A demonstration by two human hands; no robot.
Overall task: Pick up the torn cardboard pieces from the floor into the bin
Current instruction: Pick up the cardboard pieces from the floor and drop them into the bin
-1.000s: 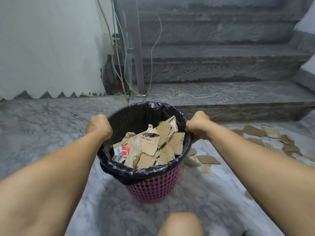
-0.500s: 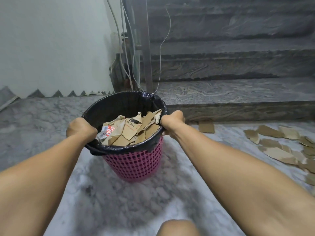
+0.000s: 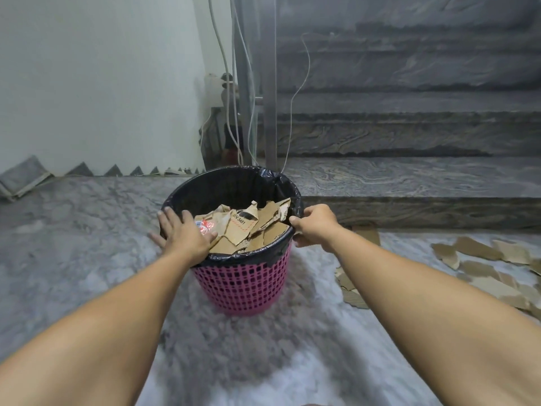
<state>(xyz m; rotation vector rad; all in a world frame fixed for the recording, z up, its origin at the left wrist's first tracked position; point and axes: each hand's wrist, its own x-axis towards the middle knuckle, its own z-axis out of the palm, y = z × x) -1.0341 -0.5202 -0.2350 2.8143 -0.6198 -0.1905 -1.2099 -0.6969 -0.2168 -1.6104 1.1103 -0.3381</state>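
1. Because the torn cardboard pieces (image 3: 480,259) are thin, flat scraps, they should be light and fairly stiff yet easy to bend — likely best taken by pinching an edge, or by gathering several into a loose stack.
2. Lying flat on the smooth marble floor (image 3: 87,230), a single scrap may be awkward to lift; sliding a fingertip under a raised corner looks like the easier start.
3. Most loose pieces sit to the right of the bin (image 3: 243,282), spread toward the frame's right edge, with a few near the right forearm and 1 by the bottom stair step (image 3: 409,186).
4. More cardboard already fills the bin nearly to its rim, held inside the black liner bag (image 3: 234,183).
5. Left hand (image 3: 183,234) — fingers spread and straight — lies flat over the near-left rim and the cardboard inside, gripping nothing.
6. Right hand (image 3: 314,225) has its fingers curled round the bin's right rim, thumb on the liner, so it holds the bin.
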